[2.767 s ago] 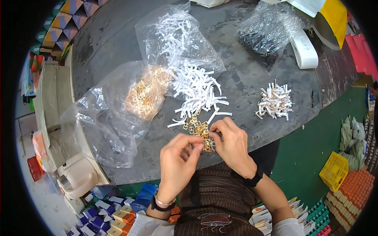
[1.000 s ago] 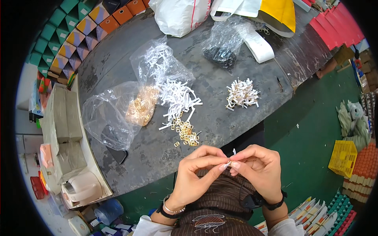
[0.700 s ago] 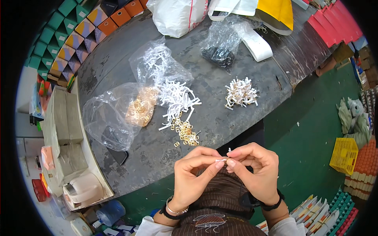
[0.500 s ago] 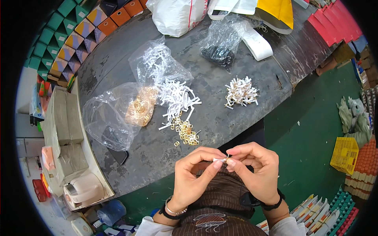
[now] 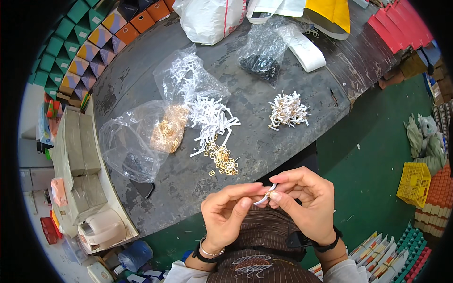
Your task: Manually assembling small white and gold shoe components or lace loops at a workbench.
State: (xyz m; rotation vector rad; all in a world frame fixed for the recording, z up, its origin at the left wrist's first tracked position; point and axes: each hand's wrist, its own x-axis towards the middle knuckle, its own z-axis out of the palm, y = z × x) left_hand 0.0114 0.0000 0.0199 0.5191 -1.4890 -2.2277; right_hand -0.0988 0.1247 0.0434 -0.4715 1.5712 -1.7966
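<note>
Between the thumb and fingers of my right hand [image 5: 306, 203] is a white strip [image 5: 262, 200], with a small gold buckle [image 5: 269, 193] at the pinch. The strip bends to either side of the buckle. My left hand [image 5: 227, 211] has its thumb apart from its fingers. Its fingertips reach behind the strip; whether they touch it I cannot tell. On the dark table [image 5: 255, 146] beyond my hands lie a heap of loose gold buckles [image 5: 222, 159] and a pile of white strips [image 5: 210, 115]. Farther right is a pile of white strips with gold buckles [image 5: 289, 111].
Clear plastic bags hold more gold buckles [image 5: 170, 128] and white strips [image 5: 186, 66]. Another bag with black pieces [image 5: 262, 66] lies farther back, near a white sack [image 5: 210, 21]. A cream-coloured machine [image 5: 101, 230] stands left. A yellow crate [image 5: 414, 184] sits right.
My left thumb has come off the white strip and my left hand has shifted slightly left. The strip has turned from nearly level to slanted, still in my right hand.
</note>
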